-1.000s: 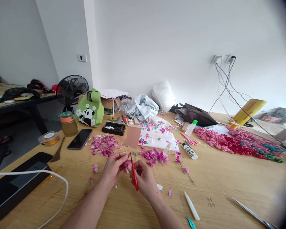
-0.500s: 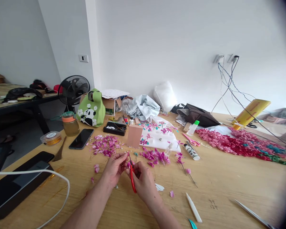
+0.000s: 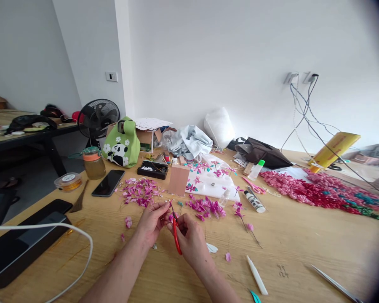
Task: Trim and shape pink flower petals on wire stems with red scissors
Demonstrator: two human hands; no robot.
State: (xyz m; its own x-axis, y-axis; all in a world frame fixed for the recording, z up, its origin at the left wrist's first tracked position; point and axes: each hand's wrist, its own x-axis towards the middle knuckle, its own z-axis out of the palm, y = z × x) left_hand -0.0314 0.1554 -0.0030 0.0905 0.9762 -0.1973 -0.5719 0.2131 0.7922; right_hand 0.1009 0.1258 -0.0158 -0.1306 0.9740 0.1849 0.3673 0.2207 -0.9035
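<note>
In the middle of the head view, my left hand (image 3: 153, 222) is closed in a pinch on a small pink-purple petal flower (image 3: 171, 216), partly hidden by the fingers. My right hand (image 3: 188, 236) grips red-handled scissors (image 3: 176, 240), whose dark narrow tips point up and away, close to the left fingertips. The tips and the flower's stem are too small to make out clearly. Just beyond the hands lie a heap of purple petals (image 3: 140, 192) to the left and a bunch of purple flowers (image 3: 206, 208) to the right.
A tan upright card (image 3: 178, 180) stands behind the hands. Phones, a lidded jar (image 3: 94, 163) and a white cable (image 3: 87, 248) occupy the left side. To the right lie a glue bottle (image 3: 254, 201), pink scissors (image 3: 254, 185), a white tube (image 3: 257, 275) and metal tweezers (image 3: 336, 283).
Both hands keep almost the same place and grip, with the scissors still by the left fingertips. The whole view has shifted very slightly.
</note>
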